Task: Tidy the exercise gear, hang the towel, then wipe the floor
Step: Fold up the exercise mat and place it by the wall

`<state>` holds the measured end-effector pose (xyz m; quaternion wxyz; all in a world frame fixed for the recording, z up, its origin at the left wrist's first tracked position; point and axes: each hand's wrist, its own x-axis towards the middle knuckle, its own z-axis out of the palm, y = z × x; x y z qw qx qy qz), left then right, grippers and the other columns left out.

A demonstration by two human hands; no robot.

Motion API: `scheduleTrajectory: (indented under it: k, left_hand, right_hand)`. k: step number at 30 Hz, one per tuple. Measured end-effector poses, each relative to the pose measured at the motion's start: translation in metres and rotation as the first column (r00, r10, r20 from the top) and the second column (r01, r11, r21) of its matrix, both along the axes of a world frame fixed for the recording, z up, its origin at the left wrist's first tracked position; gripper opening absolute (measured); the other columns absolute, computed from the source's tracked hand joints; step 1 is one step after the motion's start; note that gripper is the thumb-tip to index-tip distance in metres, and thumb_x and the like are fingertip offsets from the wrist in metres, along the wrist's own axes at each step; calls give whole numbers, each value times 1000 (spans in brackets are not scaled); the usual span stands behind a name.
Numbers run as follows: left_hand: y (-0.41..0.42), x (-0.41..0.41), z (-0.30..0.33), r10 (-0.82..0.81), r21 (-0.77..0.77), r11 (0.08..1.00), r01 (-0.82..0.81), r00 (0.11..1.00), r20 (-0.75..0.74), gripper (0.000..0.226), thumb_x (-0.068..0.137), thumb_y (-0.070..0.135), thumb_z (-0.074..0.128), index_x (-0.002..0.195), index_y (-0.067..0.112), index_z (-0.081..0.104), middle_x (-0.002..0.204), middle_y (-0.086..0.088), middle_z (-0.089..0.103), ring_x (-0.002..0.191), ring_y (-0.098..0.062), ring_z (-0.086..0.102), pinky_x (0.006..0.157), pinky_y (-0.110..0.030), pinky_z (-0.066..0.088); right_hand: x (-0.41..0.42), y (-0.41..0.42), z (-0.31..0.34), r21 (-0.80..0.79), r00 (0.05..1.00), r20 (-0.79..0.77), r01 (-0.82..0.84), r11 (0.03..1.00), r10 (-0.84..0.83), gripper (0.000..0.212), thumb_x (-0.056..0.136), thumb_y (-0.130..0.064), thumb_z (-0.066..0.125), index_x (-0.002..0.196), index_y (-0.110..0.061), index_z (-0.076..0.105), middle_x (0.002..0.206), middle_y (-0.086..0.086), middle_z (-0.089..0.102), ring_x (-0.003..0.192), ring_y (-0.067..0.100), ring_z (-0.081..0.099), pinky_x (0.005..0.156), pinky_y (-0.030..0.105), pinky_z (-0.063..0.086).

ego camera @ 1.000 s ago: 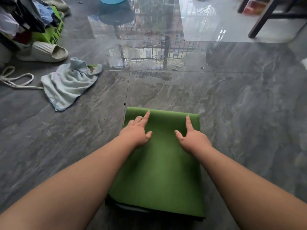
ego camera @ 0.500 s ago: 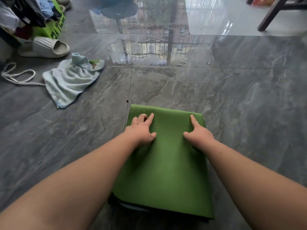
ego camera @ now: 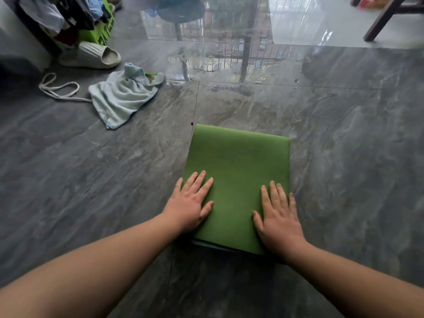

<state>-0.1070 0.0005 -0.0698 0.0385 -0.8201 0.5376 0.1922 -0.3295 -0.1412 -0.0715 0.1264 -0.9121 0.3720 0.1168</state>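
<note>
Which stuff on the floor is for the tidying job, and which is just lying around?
For the job:
- green mat, with the left hand and right hand pressing flat on it
- light blue towel, crumpled on the floor
- wet patch to wipe

Just lying about:
- beige slipper
- white cord
- clothes pile
- green box
- chair leg

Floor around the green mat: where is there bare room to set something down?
Widest bare floor lies right of the green mat, up to the chair leg. Another patch lies left of the mat, below the blue towel. The far left corner is crowded: towel, white cord, slipper, clothes. Beyond the mat the floor looks wet.
</note>
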Motion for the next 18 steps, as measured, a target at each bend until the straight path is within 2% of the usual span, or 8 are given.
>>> scheduleTrajectory:
  k: [2,6,10,14,16,18]
  left_hand:
    - [12,-7,4,87,-38,995,-87,996,-5,71,97,57,22,154,30,-9,161,3,-22,148,-19,-19,121,-49,-2]
    - [27,-14,1,293,-12,955,-296,950,-105,76,98,55,28,154,25,-14,159,-8,-28,148,-29,-18,122,-44,4]
    - [28,-15,-10,344,63,939,-339,921,-182,75,99,57,25,153,27,-16,159,-9,-27,150,-30,-5,120,-45,16]
    - [22,-18,-11,364,104,931,-350,913,-185,75,99,57,26,153,28,-16,159,-9,-28,147,-36,8,115,-50,28]
    - [22,-17,-10,390,80,921,-382,896,-212,76,98,57,33,154,29,-11,161,-5,-24,146,-35,13,113,-49,30]
    - [22,-14,-9,452,30,886,-463,846,-283,83,94,56,45,155,29,-5,162,-3,-14,145,-33,19,115,-46,29]
  right_hand:
    - [-6,9,2,33,996,45,77,996,-79,80,88,-58,8,153,-17,-16,160,7,-25,146,20,-28,119,41,-17]
    - [-14,30,7,155,972,85,205,966,-219,83,99,-46,34,152,-12,-20,161,9,-25,146,22,-29,121,39,-11]
    - [-13,31,-2,164,971,14,232,959,-238,81,100,-46,31,152,-7,-17,160,12,-25,146,27,-28,122,41,-7]
    - [-10,33,-10,174,972,-11,232,957,-234,77,101,-47,28,153,-10,-15,160,10,-27,145,28,-28,120,43,-2]
    - [-11,29,-10,253,945,100,279,926,-312,78,99,-42,42,155,-10,-1,163,7,-15,148,26,-20,120,41,1]
    - [-14,22,-7,345,833,303,357,868,-463,72,91,-27,62,149,-7,23,159,10,10,148,31,6,121,40,12]
